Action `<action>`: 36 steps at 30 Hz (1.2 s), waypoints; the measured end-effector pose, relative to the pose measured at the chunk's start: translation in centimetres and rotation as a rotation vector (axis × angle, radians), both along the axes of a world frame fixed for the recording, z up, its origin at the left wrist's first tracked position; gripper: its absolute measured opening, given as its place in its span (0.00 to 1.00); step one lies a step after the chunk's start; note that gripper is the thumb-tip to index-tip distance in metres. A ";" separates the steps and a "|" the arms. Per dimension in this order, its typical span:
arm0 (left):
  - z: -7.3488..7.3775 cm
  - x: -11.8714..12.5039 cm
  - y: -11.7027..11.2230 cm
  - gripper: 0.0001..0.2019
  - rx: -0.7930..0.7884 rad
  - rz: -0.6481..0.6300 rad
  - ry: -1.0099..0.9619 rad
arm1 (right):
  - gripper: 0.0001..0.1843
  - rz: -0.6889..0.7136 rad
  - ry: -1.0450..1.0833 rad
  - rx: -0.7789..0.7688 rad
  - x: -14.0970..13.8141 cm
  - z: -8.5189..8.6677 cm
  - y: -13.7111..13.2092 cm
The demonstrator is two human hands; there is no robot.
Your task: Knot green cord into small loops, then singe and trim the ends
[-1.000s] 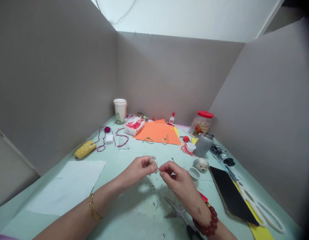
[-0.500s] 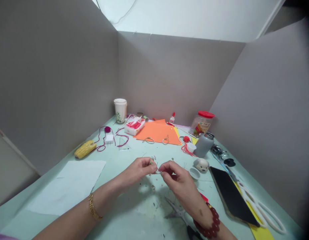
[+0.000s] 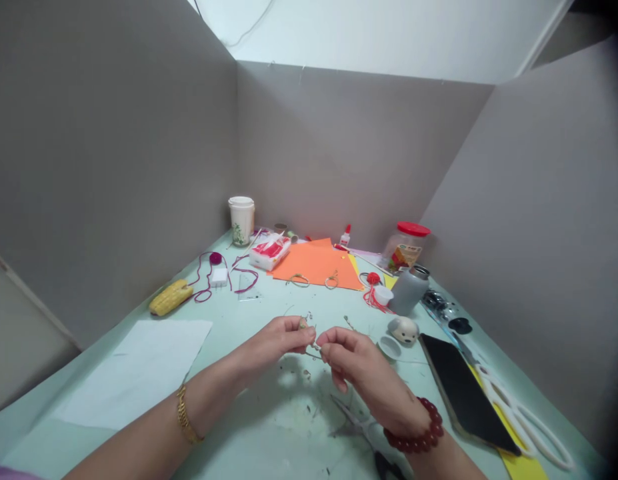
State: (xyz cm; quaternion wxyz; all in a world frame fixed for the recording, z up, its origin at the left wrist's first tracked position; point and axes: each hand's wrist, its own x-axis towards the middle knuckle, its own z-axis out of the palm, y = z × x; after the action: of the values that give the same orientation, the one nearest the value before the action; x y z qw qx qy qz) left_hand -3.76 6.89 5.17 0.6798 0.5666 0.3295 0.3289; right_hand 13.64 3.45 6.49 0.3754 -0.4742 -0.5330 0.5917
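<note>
Since half a second ago the right hand [image 3: 363,373] has rolled at the wrist. Its red bracelet [image 3: 416,433] now sits higher in the frame, its fingers curl further down, and it has drawn closer to the left hand [image 3: 273,343], which has hardly shifted.

A pale green table [image 3: 269,433] fills the lower half of the frame. On it, at lower left, lies a white sheet [image 3: 139,370]. An orange paper [image 3: 316,263] lies flat at centre, towards the far wall. A dark phone [image 3: 461,390] lies at lower right, with white scissors [image 3: 523,413] just beside it on its right. A corn cob [image 3: 169,298] rests at middle left. Small grey scissors [image 3: 353,417] lie on the table below the right hand.

Both hands meet at lower centre, raised a little above the table, thumbs and forefingers nearly touching. Between them is a tiny beaded piece [image 3: 315,345]. The left hand pinches one end tightly between thumb and forefinger, and the right hand pinches the other end the same way. Its long axis runs across the frame from one pinch to the other, dipping slightly towards the right. It is too small to tell one end from the other.
</note>
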 end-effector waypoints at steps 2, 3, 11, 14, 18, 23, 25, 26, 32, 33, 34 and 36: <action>-0.1 0.1 0.0 0.14 -0.041 0.003 -0.031 | 0.06 0.015 0.139 -0.090 0.0 -0.2 0.1; -0.2 0.1 0.0 0.15 -0.051 0.004 -0.039 | 0.06 0.027 0.190 -0.124 0.1 -0.3 0.2; -0.5 0.2 0.0 0.17 -0.067 0.004 -0.055 | 0.08 0.045 0.283 -0.196 0.2 -0.4 0.3; -0.4 0.2 0.0 0.16 -0.066 -0.006 -0.064 | 0.07 0.049 0.285 -0.195 0.1 -0.3 0.3; -0.4 0.1 0.0 0.16 -0.068 -0.005 -0.060 | 0.06 0.054 0.298 -0.201 0.2 -0.4 0.3; -0.5 0.2 0.1 0.17 -0.071 0.005 -0.055 | 0.06 0.050 0.322 -0.206 0.2 -0.5 0.3; -0.4 0.2 0.1 0.17 -0.073 0.003 -0.054 | 0.06 0.047 0.329 -0.210 0.2 -0.4 0.3; -0.4 0.1 0.0 0.17 -0.074 0.003 -0.054 | 0.06 0.045 0.333 -0.212 0.2 -0.4 0.3; -0.3 0.1 0.0 0.17 -0.073 -0.001 -0.059 | 0.08 0.057 0.354 -0.212 0.3 -0.4 0.1; -0.4 0.1 0.0 0.17 -0.072 0.005 -0.060 | 0.08 0.062 0.347 -0.204 0.3 -0.4 0.1; -0.4 0.1 -0.1 0.17 -0.070 0.013 -0.061 | 0.07 0.064 0.331 -0.194 0.3 -0.4 0.1; -0.5 0.2 -0.1 0.18 -0.069 0.024 -0.062 | 0.07 0.060 0.289 -0.175 0.2 -0.4 0.1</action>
State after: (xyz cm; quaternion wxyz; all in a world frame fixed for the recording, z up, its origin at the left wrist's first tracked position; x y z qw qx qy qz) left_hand -3.56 6.82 4.66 0.7048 0.5286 0.3262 0.3427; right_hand 13.79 3.54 6.04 0.3875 -0.3988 -0.4342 0.7087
